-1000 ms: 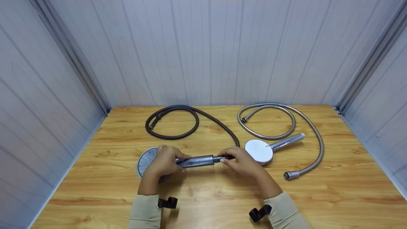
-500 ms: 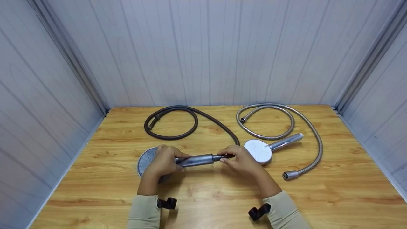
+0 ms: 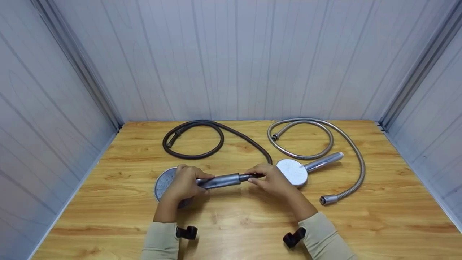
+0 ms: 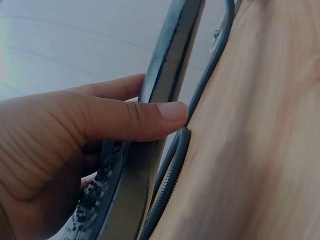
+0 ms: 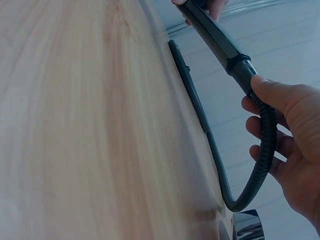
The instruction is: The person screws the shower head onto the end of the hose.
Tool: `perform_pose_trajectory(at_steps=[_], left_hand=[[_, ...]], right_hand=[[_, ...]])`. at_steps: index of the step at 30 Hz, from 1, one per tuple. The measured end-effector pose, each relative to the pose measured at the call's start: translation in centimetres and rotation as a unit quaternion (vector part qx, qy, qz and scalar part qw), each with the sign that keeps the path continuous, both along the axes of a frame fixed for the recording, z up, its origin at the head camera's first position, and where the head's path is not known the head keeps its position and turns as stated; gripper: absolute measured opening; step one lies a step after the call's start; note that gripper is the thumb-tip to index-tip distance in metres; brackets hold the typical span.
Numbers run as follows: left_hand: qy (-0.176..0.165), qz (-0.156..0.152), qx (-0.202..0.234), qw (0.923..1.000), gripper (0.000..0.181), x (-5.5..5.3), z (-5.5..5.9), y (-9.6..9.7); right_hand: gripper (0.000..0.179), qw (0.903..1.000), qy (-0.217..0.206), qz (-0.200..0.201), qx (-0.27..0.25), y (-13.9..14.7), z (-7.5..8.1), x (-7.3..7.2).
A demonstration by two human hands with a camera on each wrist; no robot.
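Observation:
My left hand [image 3: 183,183] grips the handle of a grey shower head [image 3: 164,185], thumb and fingers on either side of it in the left wrist view. The round spray face sits to the left of that hand, partly covered by it. With thumb and fingers, my right hand [image 3: 271,181] pinches the end fitting of a dark shower hose [image 3: 249,139]. In the right wrist view the hose's end fitting [image 5: 243,72] meets the end of the shower head's handle [image 5: 220,42], in line with it. How far it is threaded in cannot be seen.
A chrome shower head with a white face [image 3: 293,172] lies just right of my right hand. Behind it a silver hose [image 3: 362,162] is coiled, its end nut near the right front. Panelled walls [image 3: 236,61] enclose the wooden table [image 3: 231,231] on three sides.
Both hands, the grey shower head and the hose end have shifted very slightly left in view. The handle's free end tilts a little higher; both grips stay the same.

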State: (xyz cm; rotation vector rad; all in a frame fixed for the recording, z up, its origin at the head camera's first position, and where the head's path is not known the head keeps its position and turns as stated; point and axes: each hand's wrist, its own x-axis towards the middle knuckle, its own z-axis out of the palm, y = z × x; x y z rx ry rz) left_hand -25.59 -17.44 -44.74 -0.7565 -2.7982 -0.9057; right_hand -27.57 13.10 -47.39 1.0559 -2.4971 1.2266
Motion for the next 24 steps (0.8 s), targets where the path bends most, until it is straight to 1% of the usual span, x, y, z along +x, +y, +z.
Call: perform_pose_trajectory(at_steps=[6,11,14,18,21,24], left_hand=[[-0.009,0.004,-0.018,0.9998,0.045,-0.2,-0.2,-0.3],[-0.014,0.002,-0.043,0.9990,0.045,-0.6,0.0,-0.4],[-0.020,-0.003,-0.051,0.9985,0.046,-1.0,0.2,-0.5],[-0.023,-0.015,-0.054,0.9982,0.047,-1.7,0.1,-0.9],[-0.025,-0.016,-0.057,0.9980,0.047,-2.2,0.0,-1.1],[-0.027,-0.013,-0.057,0.9979,0.048,-2.6,-0.1,-1.3]], right_hand=[[0.020,0.9998,0.002,0.008,0.019,-0.2,-0.3,-0.4],[0.020,0.9995,0.004,0.007,0.032,-0.4,-0.3,-0.6],[0.020,0.9994,-0.008,0.009,0.033,-0.6,-0.3,-0.8],[0.020,0.9992,-0.026,0.013,0.029,-0.9,-0.3,-1.2],[0.019,0.9991,-0.031,0.009,0.028,-1.1,-0.4,-1.6],[0.019,0.9990,-0.032,-0.003,0.032,-1.4,-0.5,-1.9]])
